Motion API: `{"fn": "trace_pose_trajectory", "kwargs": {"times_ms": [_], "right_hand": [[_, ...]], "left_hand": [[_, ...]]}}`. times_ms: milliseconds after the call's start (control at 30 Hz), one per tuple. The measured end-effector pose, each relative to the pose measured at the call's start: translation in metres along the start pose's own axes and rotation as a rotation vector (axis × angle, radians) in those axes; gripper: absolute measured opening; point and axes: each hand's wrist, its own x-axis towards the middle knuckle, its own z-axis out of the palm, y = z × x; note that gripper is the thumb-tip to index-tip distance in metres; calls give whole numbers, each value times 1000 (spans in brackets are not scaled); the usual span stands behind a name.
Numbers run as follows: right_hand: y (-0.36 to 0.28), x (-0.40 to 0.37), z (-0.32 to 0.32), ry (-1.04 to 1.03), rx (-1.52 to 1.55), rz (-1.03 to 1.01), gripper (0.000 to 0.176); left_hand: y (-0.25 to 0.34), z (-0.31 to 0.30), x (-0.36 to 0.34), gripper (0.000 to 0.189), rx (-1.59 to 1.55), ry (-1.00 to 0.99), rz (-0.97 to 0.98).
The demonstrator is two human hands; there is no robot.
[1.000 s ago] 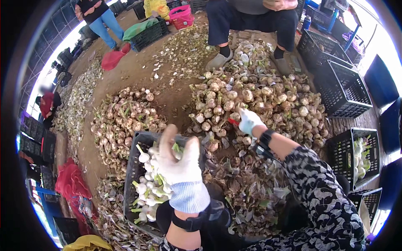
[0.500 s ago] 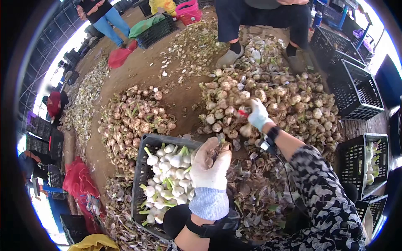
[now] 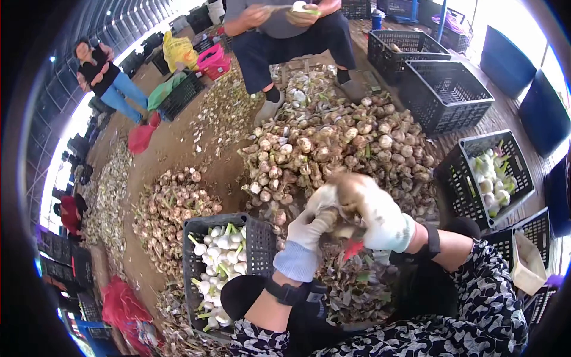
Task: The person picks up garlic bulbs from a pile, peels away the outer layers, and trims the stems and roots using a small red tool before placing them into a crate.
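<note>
My two gloved hands meet above the litter of dry garlic skins (image 3: 357, 297). My left hand (image 3: 303, 229) is closed around a garlic bulb (image 3: 326, 220), partly hidden by the fingers. Curled over the same spot, my right hand (image 3: 383, 214) is smeared by motion at its fingertips. From beneath it sticks a small red tool (image 3: 353, 249), whose kind I cannot make out. Just beyond the hands lies a large heap of unpeeled garlic (image 3: 333, 143). To the left of my left hand stands a black crate (image 3: 260, 244) holding clean white garlic bulbs (image 3: 217, 262).
A smaller garlic heap (image 3: 172, 208) lies to the left. Across from me sits a person (image 3: 279, 35) with hands on a garlic piece; another person (image 3: 107, 77) stands farther back. Black crates (image 3: 443, 98) line the right, one crate (image 3: 520, 157) with white garlic. Red netting (image 3: 122, 306) lies lower left.
My right hand has come back from the large garlic heap to my left hand, bringing the red tool. The whole view has shifted, showing more of the seated person.
</note>
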Motion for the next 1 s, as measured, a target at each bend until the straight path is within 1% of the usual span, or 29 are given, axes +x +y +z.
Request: {"fn": "trace_pose_trajectory", "kwargs": {"times_ms": [33, 67, 100, 133, 167, 200, 267, 300, 333, 400, 433, 467, 500, 533, 567, 600, 633, 667, 700, 733, 767, 800, 867, 900, 967, 1000], "right_hand": [[-12, -3, -13, 129, -4, 133, 64], [-6, -16, -15, 267, 41, 281, 57], [-2, -26, -18, 416, 105, 418, 51], [1, -37, -23, 485, 214, 645, 47], [6, -43, -19, 497, 491, 736, 38], [8, -45, -20, 332, 894, 1004, 30], [10, -57, -6, 328, 1244, 1010, 20], [21, -58, 1, 331, 1262, 981, 20], [17, -53, -7, 366, 1240, 1073, 20], [11, -48, -16, 383, 1196, 932, 24], [14, -49, -14, 397, 1198, 931, 24], [18, -50, -9, 462, 1322, 933, 21], [21, -52, -8, 527, 1445, 932, 19], [23, -54, -10, 536, 1447, 933, 19], [25, -56, -14, 448, 1291, 1011, 20], [27, -57, -19, 360, 1132, 1082, 20], [25, -55, -25, 285, 1015, 1087, 19], [28, -54, -21, 291, 1014, 1091, 19], [30, -52, -15, 397, 999, 1004, 18], [32, -51, -11, 498, 981, 914, 18], [32, -54, -15, 442, 975, 966, 18], [32, -53, -17, 440, 976, 967, 18], [31, -51, -18, 437, 986, 955, 16], [31, -51, -22, 436, 987, 955, 16], [30, -52, -30, 272, 741, 972, 16], [29, -52, -32, 271, 741, 972, 16]], "left_hand": [[-2, 3, 5, 34, -52, -48, 25], [-4, 5, 6, 34, -33, -58, 24], [-3, 11, 6, 34, -18, 30, 57], [-3, 17, 6, 34, -7, 120, 90], [-5, 22, 7, 40, 64, 136, 123], [-9, 27, 8, 40, 79, 126, 114], [-19, 34, 13, 42, 390, 0, 321], [-27, 34, 20, 45, 72, -118, 222], [-22, 32, 27, 47, -365, -209, -64], [-24, 46, 20, 47, -75, -192, 196], [-19, 51, 16, 46, -101, -218, 201], [-20, 48, 20, 46, -95, -222, 194], [-19, 50, 25, 49, -293, -277, 130], [-18, 53, 28, 52, -491, -331, 63], [-23, 58, 17, 59, 323, -117, 313], [-27, 59, 20, 64, 537, -106, 506], [-33, 57, 25, 66, 575, -97, 579], [-38, 53, 30, 68, 612, -86, 651], [-43, 50, 34, 68, 612, -89, 647], [-46, 47, 37, 67, 681, -70, 751], [-48, 44, 38, 65, 749, -48, 856], [-48, 45, 38, 65, 749, -45, 854], [-48, 48, 37, 64, 621, -47, 795], [-49, 48, 38, 64, 621, -45, 795], [-53, 45, 41, 65, 597, -44, 827], [-54, 43, 42, 65, 597, -44, 827]]}}
